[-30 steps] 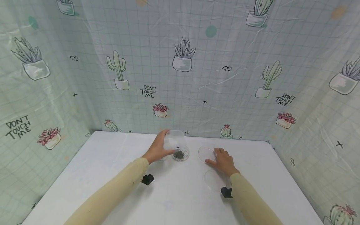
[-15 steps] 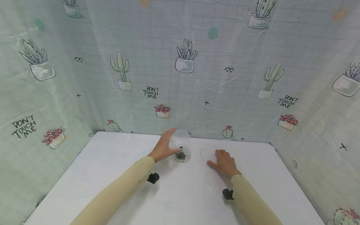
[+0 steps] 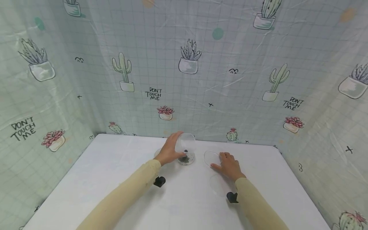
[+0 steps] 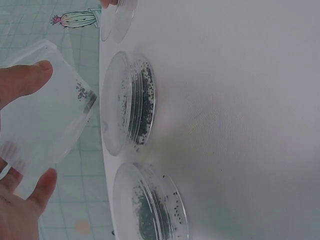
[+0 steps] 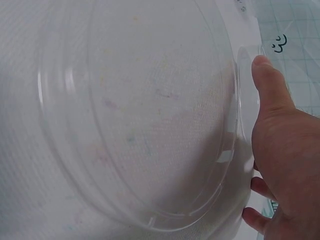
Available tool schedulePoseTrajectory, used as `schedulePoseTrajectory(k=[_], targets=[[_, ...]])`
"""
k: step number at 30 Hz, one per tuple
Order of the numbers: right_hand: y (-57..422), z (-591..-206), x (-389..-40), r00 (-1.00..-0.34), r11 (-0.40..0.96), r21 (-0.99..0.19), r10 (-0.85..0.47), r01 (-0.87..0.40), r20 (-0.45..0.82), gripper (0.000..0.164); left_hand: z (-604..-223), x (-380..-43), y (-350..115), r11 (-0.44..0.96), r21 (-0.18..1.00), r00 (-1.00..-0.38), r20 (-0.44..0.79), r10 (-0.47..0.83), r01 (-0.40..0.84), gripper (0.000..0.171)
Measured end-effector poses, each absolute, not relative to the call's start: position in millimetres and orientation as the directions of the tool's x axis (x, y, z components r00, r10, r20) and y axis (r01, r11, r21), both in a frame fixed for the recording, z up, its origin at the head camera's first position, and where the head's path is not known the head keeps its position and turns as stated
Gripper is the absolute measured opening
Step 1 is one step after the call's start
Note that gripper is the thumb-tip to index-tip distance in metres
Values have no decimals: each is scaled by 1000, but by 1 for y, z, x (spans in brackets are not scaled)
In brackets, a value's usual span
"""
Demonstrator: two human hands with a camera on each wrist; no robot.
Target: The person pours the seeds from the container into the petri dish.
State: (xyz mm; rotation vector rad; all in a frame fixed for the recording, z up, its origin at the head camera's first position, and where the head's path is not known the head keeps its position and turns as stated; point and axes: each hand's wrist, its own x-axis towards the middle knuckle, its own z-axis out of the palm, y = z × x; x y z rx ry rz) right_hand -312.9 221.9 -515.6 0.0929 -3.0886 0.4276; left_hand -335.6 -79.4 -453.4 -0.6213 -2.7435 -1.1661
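In the head view my left hand (image 3: 170,150) grips a translucent plastic container (image 3: 186,140) and tilts it. A petri dish (image 3: 186,158) stands below it on the table, with dark grains inside. The left wrist view shows more dark grains (image 4: 90,101) in the container's lower corner, and a second petri dish (image 4: 150,205) of dark grains nearer the camera. My right hand (image 3: 230,166) holds the rim of a clear petri dish (image 3: 207,158) on the table, thumb on the near side and fingers beyond; some fingers are hidden in the right wrist view.
Another clear round dish or lid (image 3: 213,185) lies close to the right wrist, large in the right wrist view. A white table (image 3: 184,204) carries everything. Behind it hangs a cactus-print curtain (image 3: 172,76). A few stray grains lie around the filled dishes.
My left hand has moved slightly right with the container, which now stands more directly over the grain-filled dish. The right hand keeps its place at the clear petri dish.
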Motion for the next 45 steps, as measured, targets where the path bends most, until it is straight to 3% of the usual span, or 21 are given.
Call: schedulePoseTrajectory(k=[31,45], targets=[[220,-513,-313,-999,968,-248,-47,-47,6,86,-451,-342,-36,670,571,-880,276,387,474,91],[221,-513,-314,-999,964,-263,-46,-45,5,84,-451,-346,-18,687,464,-829,335,448,559,90]])
